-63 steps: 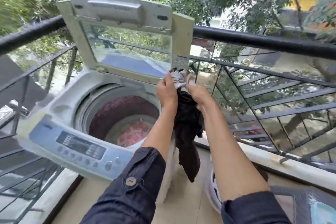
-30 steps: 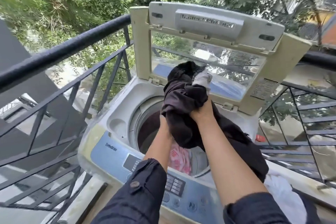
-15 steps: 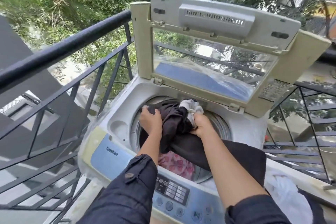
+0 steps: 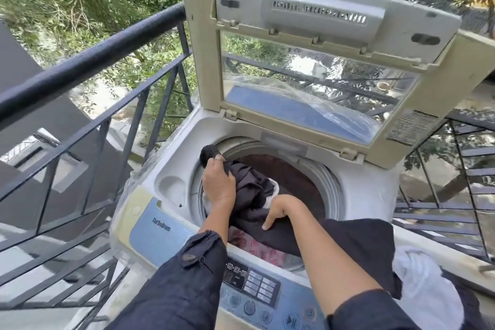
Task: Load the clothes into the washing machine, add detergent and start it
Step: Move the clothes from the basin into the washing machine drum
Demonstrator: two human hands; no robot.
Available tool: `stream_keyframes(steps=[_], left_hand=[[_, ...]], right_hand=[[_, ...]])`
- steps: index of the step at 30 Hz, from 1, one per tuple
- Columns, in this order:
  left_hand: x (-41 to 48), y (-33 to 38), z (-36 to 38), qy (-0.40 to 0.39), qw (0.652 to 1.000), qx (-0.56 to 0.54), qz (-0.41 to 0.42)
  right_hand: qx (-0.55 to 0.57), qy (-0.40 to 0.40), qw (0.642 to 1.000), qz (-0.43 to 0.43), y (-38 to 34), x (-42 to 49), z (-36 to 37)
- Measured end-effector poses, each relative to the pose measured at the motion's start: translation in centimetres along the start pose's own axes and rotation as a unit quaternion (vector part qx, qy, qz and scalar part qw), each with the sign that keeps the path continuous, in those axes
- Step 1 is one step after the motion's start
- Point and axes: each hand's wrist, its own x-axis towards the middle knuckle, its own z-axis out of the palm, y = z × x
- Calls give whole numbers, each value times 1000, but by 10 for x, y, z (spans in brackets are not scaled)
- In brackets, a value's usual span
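Gripping one black garment (image 4: 249, 187), soft and creased, my left hand (image 4: 218, 185) curls its fingers (image 4: 217, 159) round a bunch at the left rim of the drum (image 4: 330, 185), centre frame. My right hand (image 4: 281, 207) presses into the folds, fingers buried; clasped or not, I cannot tell. One end drapes over the front edge of the plastic washing machine (image 4: 369, 190). One pink patterned cloth (image 4: 257, 248) lies beneath; one white cloth (image 4: 428, 284), lower right.

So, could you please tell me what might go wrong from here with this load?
1. A long tail of the dark garment hangs outside over the front edge of the drum; it could be left out and caught when the lid closes.
2. That fabric lies right beside the control panel and might cover or brush its buttons.
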Motion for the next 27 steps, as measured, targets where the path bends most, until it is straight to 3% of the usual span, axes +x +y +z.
stream_keyframes(steps=[2, 5, 10, 14, 18, 21, 23, 25, 27], left_hand=[[-2, 1, 2, 1, 1000, -8, 3], [-6, 0, 6, 4, 999, -45, 8], [-7, 0, 10, 6, 994, -104, -21], [-8, -5, 16, -33, 991, -118, -56], [-7, -12, 20, -198, 962, -144, -121], [-5, -16, 22, -299, 923, -183, -157], [-1, -17, 24, -304, 920, -181, -167], [1, -15, 26, -277, 929, -170, -176], [-2, -10, 30, -260, 934, -162, -182]], right_hand=[[58, 101, 993, 30, -1, 8, 3], [216, 213, 952, 42, -4, 14, 2], [385, 255, 887, 3, -9, 21, -3], [442, 220, 869, -18, -17, 27, 2], [662, 80, 741, -83, -29, 27, 7], [712, 13, 687, -143, -31, 23, 6], [735, -28, 656, -170, -27, 20, 5], [711, -43, 679, -177, -26, 16, 0], [644, -4, 749, -157, -30, 12, -7]])
